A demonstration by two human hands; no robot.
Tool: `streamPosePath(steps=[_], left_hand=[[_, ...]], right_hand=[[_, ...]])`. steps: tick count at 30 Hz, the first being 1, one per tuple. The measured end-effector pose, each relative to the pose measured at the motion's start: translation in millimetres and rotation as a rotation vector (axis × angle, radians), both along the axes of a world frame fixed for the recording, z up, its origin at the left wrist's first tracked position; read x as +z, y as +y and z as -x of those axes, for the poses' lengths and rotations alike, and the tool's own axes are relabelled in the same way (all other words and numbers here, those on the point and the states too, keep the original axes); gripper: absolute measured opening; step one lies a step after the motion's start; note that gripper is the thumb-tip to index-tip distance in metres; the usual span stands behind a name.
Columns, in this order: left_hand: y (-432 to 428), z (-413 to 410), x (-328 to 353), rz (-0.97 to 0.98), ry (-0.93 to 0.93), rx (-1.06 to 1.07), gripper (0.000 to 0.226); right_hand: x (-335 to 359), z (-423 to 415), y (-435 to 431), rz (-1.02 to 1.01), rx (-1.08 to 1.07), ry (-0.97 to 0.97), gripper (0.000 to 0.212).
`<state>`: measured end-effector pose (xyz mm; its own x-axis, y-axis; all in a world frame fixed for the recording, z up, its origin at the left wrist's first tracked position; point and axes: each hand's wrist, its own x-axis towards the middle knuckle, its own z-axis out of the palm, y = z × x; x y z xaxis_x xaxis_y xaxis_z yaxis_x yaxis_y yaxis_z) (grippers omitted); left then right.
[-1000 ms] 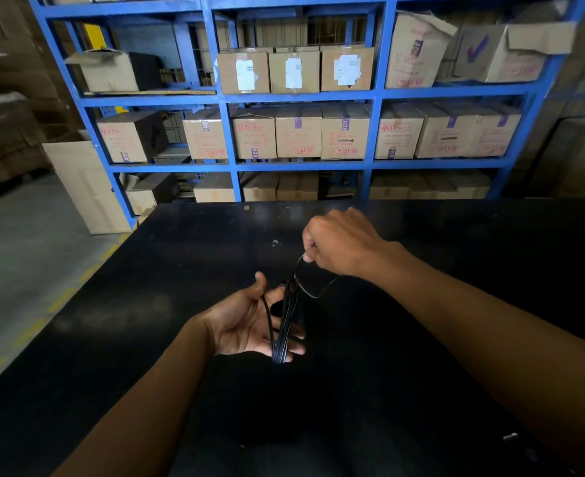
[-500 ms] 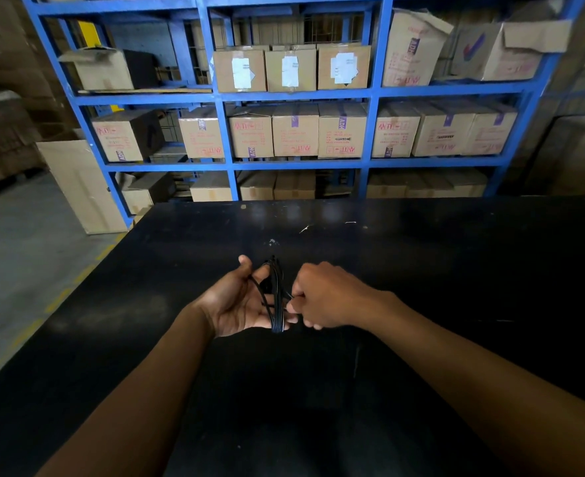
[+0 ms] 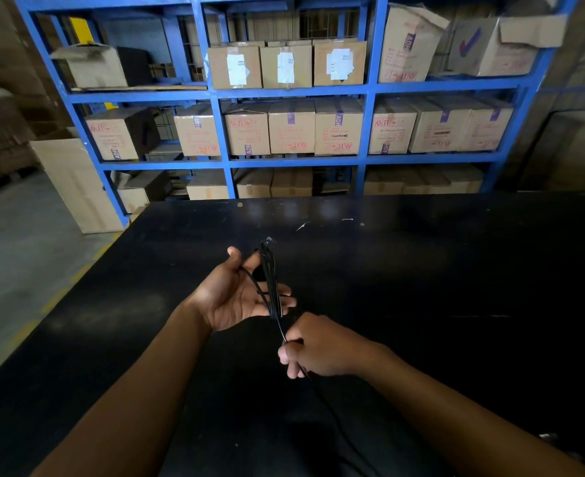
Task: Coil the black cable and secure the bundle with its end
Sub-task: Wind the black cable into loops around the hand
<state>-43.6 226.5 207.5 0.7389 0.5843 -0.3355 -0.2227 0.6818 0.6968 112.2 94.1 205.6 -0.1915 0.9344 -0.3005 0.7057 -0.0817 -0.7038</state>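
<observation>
Black table point(image 3: 421, 270), cable point(image 3: 271, 287) barely distinguishable

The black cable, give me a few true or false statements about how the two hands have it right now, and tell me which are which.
1. The coiled loops of the black cable hang over the open left hand. True.
2. The right hand is flat on the table, holding nothing. False: it is closed around a strand of the cable that runs from the bottom of the coil.
3. The right hand is nearer the camera than the left hand. True.
4. The coil lies on the table, free of both hands. False: it is held up on the left hand.
5. The shelves behind the table hold cardboard boxes. True.
</observation>
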Motion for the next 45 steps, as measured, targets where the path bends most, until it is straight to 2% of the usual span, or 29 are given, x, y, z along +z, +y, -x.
streamPosePath(steps=[6, 12, 18, 22, 24, 27, 31, 37, 45], left_hand=[[-7, -3, 9, -0.048, -0.026, -0.039, 0.067], [-13, -1, 21, -0.100, -0.089, -0.101, 0.069], [-22, 2, 35, -0.178, -0.176, -0.318, 0.069], [-35, 0, 38, -0.276, -0.120, -0.518, 0.071], [-41, -2, 37, -0.300, -0.075, -0.590, 0.075], [-48, -6, 36, -0.290, -0.034, -0.667, 0.076], [-51, -11, 31, -0.266, -0.003, -0.728, 0.072], [-46, -11, 18, -0.196, 0.059, -0.693, 0.073], [-26, -5, -1, -0.077, 0.132, -0.319, 0.067]], right_hand=[[-23, -2, 1, 0.014, -0.028, 0.067, 0.026], [-34, -14, 6, 0.036, -0.044, 0.038, 0.025], [-33, -42, 28, -0.024, -0.003, -0.197, 0.017], [-8, -65, 47, -0.119, -0.025, -0.386, 0.010], [10, -73, 57, -0.187, -0.032, -0.468, 0.015], [40, -80, 68, -0.237, -0.015, -0.567, 0.018], [76, -87, 77, -0.362, -0.031, -0.675, 0.007], [107, -94, 82, -0.458, -0.052, -0.718, 0.010], [116, -71, 63, -0.515, -0.007, -0.700, 0.015]])
